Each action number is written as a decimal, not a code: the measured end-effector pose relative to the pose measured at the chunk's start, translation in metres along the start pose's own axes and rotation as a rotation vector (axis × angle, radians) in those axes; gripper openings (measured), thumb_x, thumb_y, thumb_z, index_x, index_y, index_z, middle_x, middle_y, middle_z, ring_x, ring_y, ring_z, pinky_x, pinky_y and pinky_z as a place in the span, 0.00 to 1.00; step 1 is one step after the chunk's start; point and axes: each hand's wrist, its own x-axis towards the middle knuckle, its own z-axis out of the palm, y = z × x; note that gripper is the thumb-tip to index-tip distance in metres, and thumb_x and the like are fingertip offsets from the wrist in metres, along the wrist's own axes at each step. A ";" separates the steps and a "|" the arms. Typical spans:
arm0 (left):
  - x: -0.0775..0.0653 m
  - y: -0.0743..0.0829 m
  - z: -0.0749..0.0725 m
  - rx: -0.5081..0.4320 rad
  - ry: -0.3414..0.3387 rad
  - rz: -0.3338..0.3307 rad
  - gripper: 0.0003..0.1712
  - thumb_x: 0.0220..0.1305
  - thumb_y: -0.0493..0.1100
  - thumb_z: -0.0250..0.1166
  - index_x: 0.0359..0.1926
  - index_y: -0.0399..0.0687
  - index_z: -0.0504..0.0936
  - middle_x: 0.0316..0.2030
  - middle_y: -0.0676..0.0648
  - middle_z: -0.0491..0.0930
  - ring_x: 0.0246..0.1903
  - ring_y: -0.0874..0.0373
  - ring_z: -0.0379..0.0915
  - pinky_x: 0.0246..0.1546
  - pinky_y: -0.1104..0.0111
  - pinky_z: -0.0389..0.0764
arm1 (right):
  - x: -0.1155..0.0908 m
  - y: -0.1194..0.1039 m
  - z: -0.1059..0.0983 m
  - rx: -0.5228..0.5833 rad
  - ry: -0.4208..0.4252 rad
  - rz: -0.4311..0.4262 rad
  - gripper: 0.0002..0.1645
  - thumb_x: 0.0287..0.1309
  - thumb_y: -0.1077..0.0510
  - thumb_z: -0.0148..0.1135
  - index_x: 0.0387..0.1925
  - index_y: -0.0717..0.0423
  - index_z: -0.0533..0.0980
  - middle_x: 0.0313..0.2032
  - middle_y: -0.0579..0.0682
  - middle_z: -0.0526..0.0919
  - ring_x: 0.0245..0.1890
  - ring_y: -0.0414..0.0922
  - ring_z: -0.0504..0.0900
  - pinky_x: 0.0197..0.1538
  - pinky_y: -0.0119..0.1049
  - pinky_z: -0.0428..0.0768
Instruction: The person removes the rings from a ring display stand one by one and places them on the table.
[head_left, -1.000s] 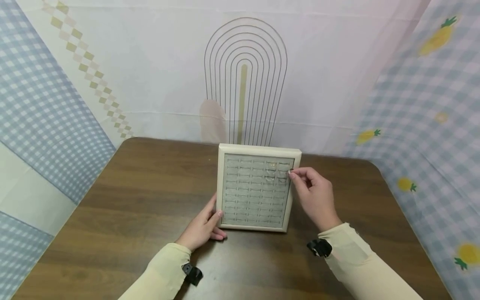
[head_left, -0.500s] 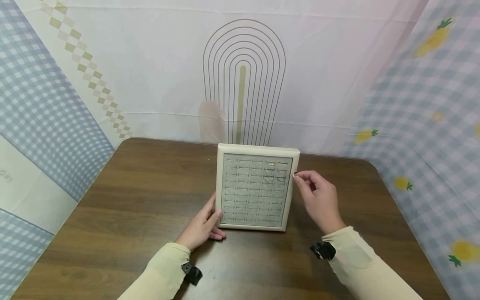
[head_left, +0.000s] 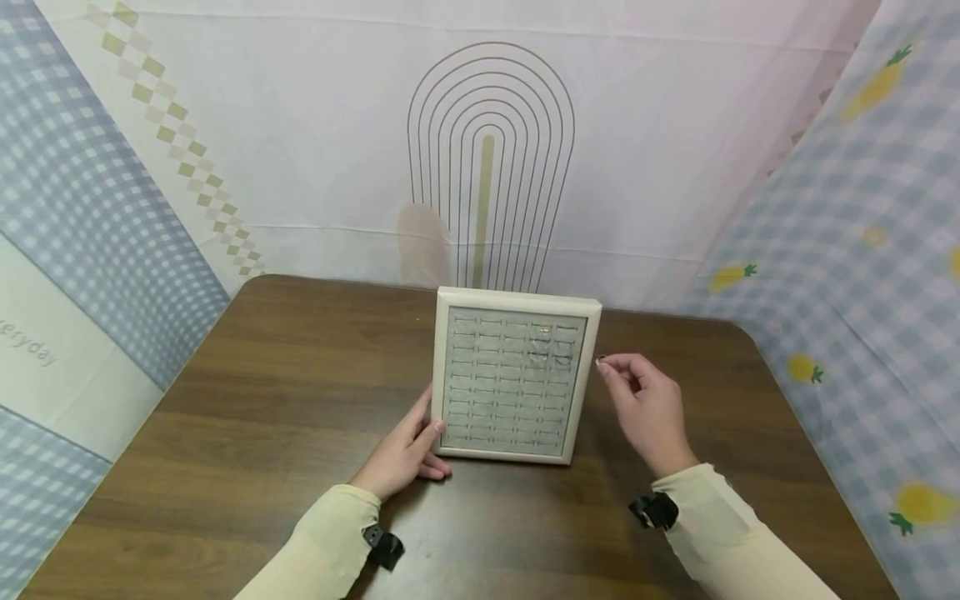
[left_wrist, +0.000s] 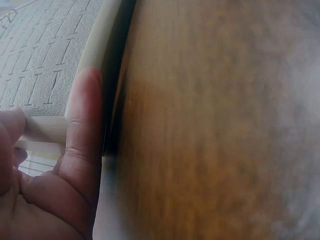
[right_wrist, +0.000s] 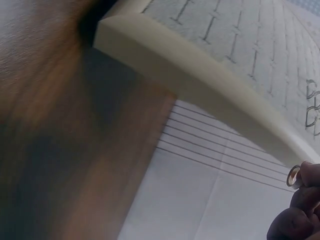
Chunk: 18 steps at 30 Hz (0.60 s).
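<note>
A ring display board (head_left: 510, 387) with a cream frame and grey slotted pad stands leaning back on the table. Several rings (head_left: 540, 346) sit in slots near its upper right corner. My left hand (head_left: 405, 454) grips the frame's lower left edge, thumb on the front, other fingers partly hidden behind and below. In the left wrist view one digit (left_wrist: 84, 115) lies along the cream edge. My right hand (head_left: 647, 408) pinches a small ring (right_wrist: 294, 176) between thumb and index finger, just right of the frame and apart from it.
The brown wooden table (head_left: 300, 375) has rounded far corners. A white cloth (head_left: 315, 125) with a line-arch print hangs behind it, and blue checked cloth (head_left: 825, 250) hangs at the sides.
My right hand has drawn the ring away from the board's upper right slots, moving right and slightly down past the frame. The left hand and the board stay where they were.
</note>
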 end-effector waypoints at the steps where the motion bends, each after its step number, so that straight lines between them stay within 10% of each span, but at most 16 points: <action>1: 0.000 0.000 0.000 0.000 0.002 -0.001 0.38 0.79 0.43 0.52 0.79 0.76 0.45 0.59 0.31 0.73 0.26 0.46 0.84 0.28 0.57 0.88 | -0.001 0.002 0.000 0.000 0.001 0.001 0.03 0.65 0.59 0.68 0.36 0.56 0.83 0.22 0.45 0.76 0.20 0.41 0.69 0.22 0.25 0.66; 18: -0.002 0.000 0.003 0.003 0.019 -0.010 0.38 0.79 0.43 0.52 0.80 0.72 0.45 0.57 0.32 0.75 0.25 0.46 0.84 0.27 0.56 0.88 | -0.015 0.034 -0.004 -0.095 -0.056 0.077 0.05 0.67 0.58 0.65 0.37 0.55 0.84 0.31 0.49 0.86 0.27 0.41 0.75 0.27 0.25 0.71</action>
